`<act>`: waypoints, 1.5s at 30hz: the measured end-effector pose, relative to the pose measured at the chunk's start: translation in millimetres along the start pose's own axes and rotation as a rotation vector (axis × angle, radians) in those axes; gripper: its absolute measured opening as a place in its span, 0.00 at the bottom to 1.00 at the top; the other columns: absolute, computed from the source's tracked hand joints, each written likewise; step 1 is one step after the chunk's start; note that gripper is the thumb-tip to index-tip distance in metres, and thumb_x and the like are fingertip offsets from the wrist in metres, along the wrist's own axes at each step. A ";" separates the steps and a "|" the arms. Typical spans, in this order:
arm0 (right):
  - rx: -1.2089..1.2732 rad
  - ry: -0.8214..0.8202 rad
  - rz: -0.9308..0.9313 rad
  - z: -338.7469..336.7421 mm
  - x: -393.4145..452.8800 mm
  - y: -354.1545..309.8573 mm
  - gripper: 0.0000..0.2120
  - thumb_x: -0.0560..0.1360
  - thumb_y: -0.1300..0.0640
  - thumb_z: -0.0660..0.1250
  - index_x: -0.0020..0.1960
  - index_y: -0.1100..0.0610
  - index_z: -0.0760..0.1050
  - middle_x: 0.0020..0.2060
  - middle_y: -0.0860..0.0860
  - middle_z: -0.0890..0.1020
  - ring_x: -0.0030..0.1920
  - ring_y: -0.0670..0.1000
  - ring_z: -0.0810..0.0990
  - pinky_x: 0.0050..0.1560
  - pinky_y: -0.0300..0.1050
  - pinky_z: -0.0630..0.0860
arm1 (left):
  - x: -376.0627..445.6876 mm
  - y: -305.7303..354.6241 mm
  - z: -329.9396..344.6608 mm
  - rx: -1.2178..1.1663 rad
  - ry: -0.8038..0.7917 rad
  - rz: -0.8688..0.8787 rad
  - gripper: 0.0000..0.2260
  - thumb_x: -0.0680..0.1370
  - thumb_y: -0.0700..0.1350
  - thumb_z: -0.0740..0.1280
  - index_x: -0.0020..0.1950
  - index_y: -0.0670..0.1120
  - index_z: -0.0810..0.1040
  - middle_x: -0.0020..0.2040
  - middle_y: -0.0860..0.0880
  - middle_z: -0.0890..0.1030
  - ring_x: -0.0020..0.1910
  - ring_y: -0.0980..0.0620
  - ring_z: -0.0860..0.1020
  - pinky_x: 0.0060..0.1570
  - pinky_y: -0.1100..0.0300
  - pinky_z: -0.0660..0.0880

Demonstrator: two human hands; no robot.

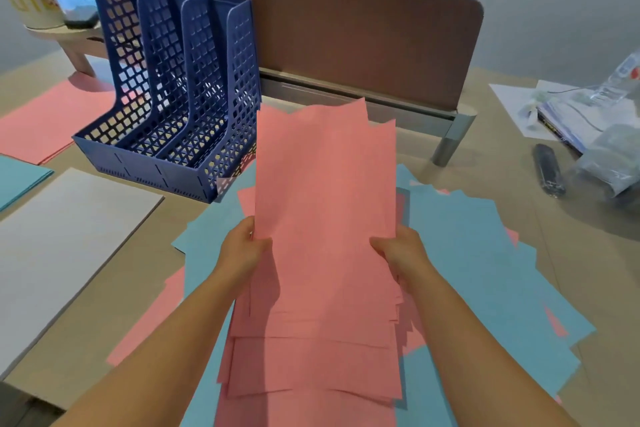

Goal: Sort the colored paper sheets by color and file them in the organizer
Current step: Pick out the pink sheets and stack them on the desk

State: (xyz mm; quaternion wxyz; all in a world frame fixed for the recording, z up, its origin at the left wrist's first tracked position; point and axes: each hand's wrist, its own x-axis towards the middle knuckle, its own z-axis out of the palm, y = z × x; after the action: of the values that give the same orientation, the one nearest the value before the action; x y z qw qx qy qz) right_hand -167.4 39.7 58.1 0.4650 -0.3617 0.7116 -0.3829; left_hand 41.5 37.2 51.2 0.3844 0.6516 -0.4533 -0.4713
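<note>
Left hand (242,250) and right hand (398,251) grip pink paper stack (325,204) by side edges, above scattered blue sheets (467,253); blue organizer (173,87) behind left

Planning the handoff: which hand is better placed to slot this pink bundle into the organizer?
Left, probably. The organizer stands ahead and to the left, nearer the left hand than the right hand; both grip the pink bundle.

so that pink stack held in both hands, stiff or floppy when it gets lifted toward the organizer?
Probably floppy: the pink stack is thin loose sheets, gripped at its side edges by the left hand and right hand. Its top edges are jagged and uneven, so sheets likely slide against each other. It looks light; both hands hold it at the edges alone.
</note>
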 end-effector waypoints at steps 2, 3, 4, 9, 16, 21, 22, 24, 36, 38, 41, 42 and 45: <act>0.049 0.020 -0.084 -5.2 -6.3 -25.3 0.12 0.73 0.72 0.61 0.55 0.66 0.75 0.46 0.57 0.79 0.47 0.54 0.77 0.55 0.53 0.76 | -3.2 27.6 -0.9 -0.050 0.007 0.083 0.16 0.75 0.29 0.57 0.52 0.49 0.72 0.40 0.53 0.76 0.40 0.49 0.75 0.37 0.62 0.71; 0.075 0.025 -0.117 -8.5 -9.0 -38.0 0.12 0.73 0.72 0.61 0.54 0.65 0.76 0.45 0.57 0.79 0.47 0.55 0.77 0.55 0.53 0.76 | -4.4 42.2 -2.2 -0.081 0.007 0.119 0.18 0.75 0.28 0.56 0.53 0.50 0.72 0.41 0.53 0.77 0.40 0.52 0.77 0.36 0.65 0.73; 0.089 0.026 -0.151 -12.4 -12.4 -51.2 0.11 0.73 0.71 0.61 0.52 0.63 0.76 0.44 0.56 0.79 0.46 0.55 0.77 0.52 0.51 0.77 | -5.9 56.7 -3.8 -0.118 0.002 0.151 0.20 0.75 0.27 0.55 0.55 0.51 0.71 0.41 0.54 0.77 0.37 0.55 0.77 0.33 0.68 0.74; 0.104 0.102 -0.324 -32.4 -30.7 -110.1 0.11 0.73 0.68 0.63 0.55 0.62 0.78 0.45 0.55 0.80 0.47 0.54 0.77 0.50 0.46 0.75 | -7.8 120.3 -16.1 -0.199 0.032 0.247 0.20 0.74 0.25 0.56 0.57 0.47 0.72 0.39 0.49 0.77 0.31 0.50 0.73 0.25 0.63 0.73; 0.218 0.127 -0.425 -46.6 -39.5 -151.2 0.15 0.73 0.69 0.64 0.59 0.64 0.76 0.47 0.53 0.79 0.49 0.53 0.77 0.56 0.49 0.76 | -13.1 173.1 -21.3 -0.300 0.018 0.344 0.20 0.73 0.24 0.56 0.41 0.48 0.76 0.38 0.51 0.79 0.34 0.54 0.79 0.28 0.70 0.76; 0.268 0.033 -0.407 -53.9 -38.8 -149.1 0.18 0.73 0.72 0.64 0.63 0.65 0.72 0.48 0.53 0.77 0.48 0.53 0.76 0.52 0.46 0.73 | -14.9 176.8 -11.7 -0.348 -0.004 0.305 0.14 0.75 0.27 0.60 0.54 0.43 0.73 0.40 0.51 0.77 0.38 0.56 0.75 0.36 0.65 0.72; 0.268 0.014 -0.392 -54.5 -36.8 -145.7 0.19 0.73 0.72 0.64 0.62 0.65 0.71 0.48 0.53 0.78 0.48 0.54 0.77 0.51 0.45 0.73 | -13.9 174.0 -10.1 -0.363 -0.007 0.292 0.14 0.75 0.28 0.61 0.55 0.43 0.72 0.40 0.50 0.77 0.38 0.55 0.75 0.37 0.64 0.71; 0.259 -0.008 -0.356 -55.1 -31.6 -137.0 0.20 0.71 0.72 0.66 0.62 0.66 0.71 0.47 0.55 0.78 0.47 0.55 0.77 0.49 0.45 0.75 | -12.0 167.5 -8.5 -0.384 -0.007 0.261 0.13 0.74 0.28 0.63 0.53 0.43 0.73 0.40 0.49 0.77 0.39 0.53 0.76 0.40 0.62 0.73; 0.273 -0.031 -0.280 -55.9 -8.2 -113.0 0.14 0.71 0.71 0.67 0.57 0.68 0.75 0.47 0.59 0.80 0.47 0.56 0.78 0.54 0.51 0.76 | 8.0 135.3 -5.5 -0.293 0.063 0.161 0.08 0.72 0.30 0.68 0.42 0.43 0.77 0.40 0.47 0.78 0.43 0.46 0.76 0.49 0.53 0.74; 0.288 -0.028 -0.316 -55.5 -7.7 -120.8 0.13 0.71 0.71 0.67 0.56 0.67 0.76 0.41 0.55 0.81 0.43 0.55 0.79 0.53 0.51 0.76 | 10.2 141.4 -5.2 -0.320 0.048 0.189 0.09 0.72 0.30 0.67 0.40 0.44 0.77 0.39 0.46 0.79 0.41 0.46 0.76 0.45 0.56 0.75; 0.342 -0.036 -0.371 -57.8 -3.9 -132.5 0.14 0.70 0.74 0.66 0.54 0.65 0.76 0.31 0.46 0.82 0.33 0.45 0.80 0.40 0.37 0.79 | 11.9 154.1 -8.0 -0.382 0.009 0.232 0.09 0.72 0.29 0.66 0.44 0.41 0.78 0.39 0.47 0.80 0.40 0.48 0.78 0.46 0.56 0.76; 0.340 -0.030 -0.383 -58.8 -2.5 -135.6 0.15 0.69 0.75 0.66 0.55 0.65 0.76 0.31 0.46 0.82 0.33 0.44 0.80 0.36 0.33 0.79 | 12.6 157.3 -9.8 -0.385 -0.004 0.245 0.10 0.72 0.28 0.66 0.44 0.43 0.78 0.38 0.49 0.81 0.39 0.49 0.78 0.43 0.56 0.76; 0.349 -0.060 -0.367 -62.1 -3.8 -143.0 0.18 0.68 0.75 0.67 0.56 0.66 0.75 0.38 0.51 0.80 0.38 0.48 0.77 0.42 0.41 0.78 | 15.0 164.8 -18.0 -0.350 -0.059 0.261 0.13 0.72 0.27 0.64 0.42 0.45 0.77 0.35 0.50 0.82 0.37 0.51 0.80 0.38 0.58 0.77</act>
State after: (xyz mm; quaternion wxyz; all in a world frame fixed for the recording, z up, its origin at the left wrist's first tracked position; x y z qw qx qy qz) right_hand -201.8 -7.6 202.6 0.4638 -0.4102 0.5430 -0.5672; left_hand 23.3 -24.2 204.8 0.5358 0.4967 -0.4562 -0.5081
